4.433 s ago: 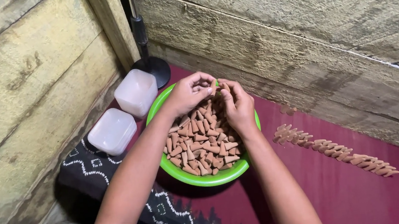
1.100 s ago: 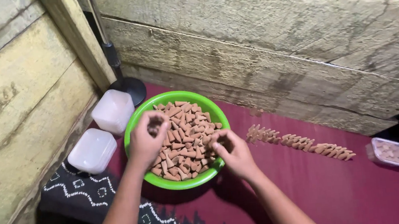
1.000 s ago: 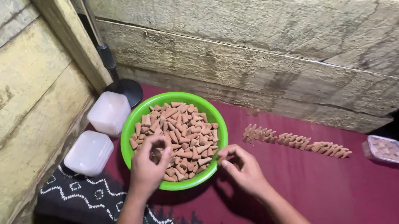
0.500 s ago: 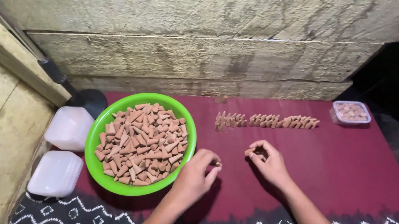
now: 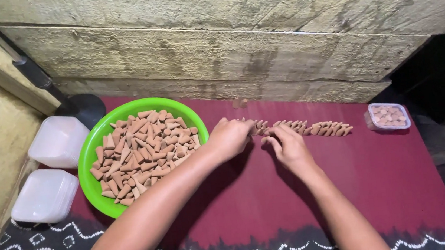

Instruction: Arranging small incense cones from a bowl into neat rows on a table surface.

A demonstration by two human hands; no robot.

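Note:
A green bowl (image 5: 88, 154) heaped with small brown cones (image 5: 143, 149) sits on a dark red cloth (image 5: 379, 175). To its right a row of the same cones (image 5: 321, 128) lies along the cloth near the wall. My left hand (image 5: 230, 138) is at the left end of that row, fingers pinched together on cones. My right hand (image 5: 288, 146) is just beside it, fingertips touching the row. What my fingers hold is mostly hidden.
Two white lidded plastic boxes (image 5: 58, 142) (image 5: 44, 195) stand left of the bowl. A small clear box of cones (image 5: 388, 115) sits at the far right. A black pole on a round base (image 5: 85, 106) stands behind the bowl. Rough wooden planks (image 5: 215, 49) close the back and left.
Both hands left the bowl, crossed the cloth to the right and reached the left end of the cone row. The camera view swung right with them.

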